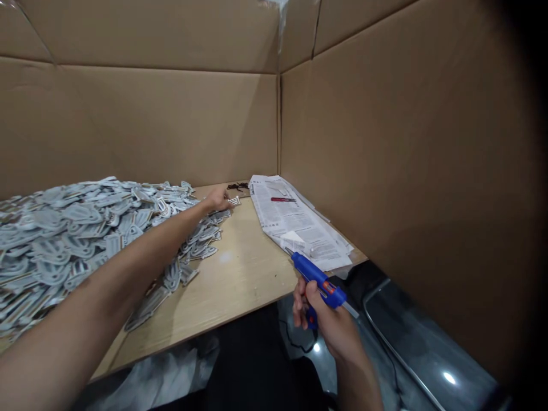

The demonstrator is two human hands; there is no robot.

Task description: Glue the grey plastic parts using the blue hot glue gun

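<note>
My right hand (321, 311) is wrapped around the handle of a blue glue gun (314, 274) in front of the table edge. The gun's nozzle points up and left, and a pale glue stick (351, 309) sticks out of its back end. At the far side of the table, my left hand (218, 200) has its fingers closed on a small white flat piece with dark lines (234, 201). Beside that arm lies a big heap of flat grey-white pieces (94, 222) with striped parts, spilling toward the front edge.
A tangle of thin dark strands (238, 186) lies beyond my left hand. Printed paper sheets (295, 228) cover the table's right side, with a dark red pen-like object (283, 200) on top. Cardboard walls (171, 125) rise behind and to the right of the wooden table (244, 257).
</note>
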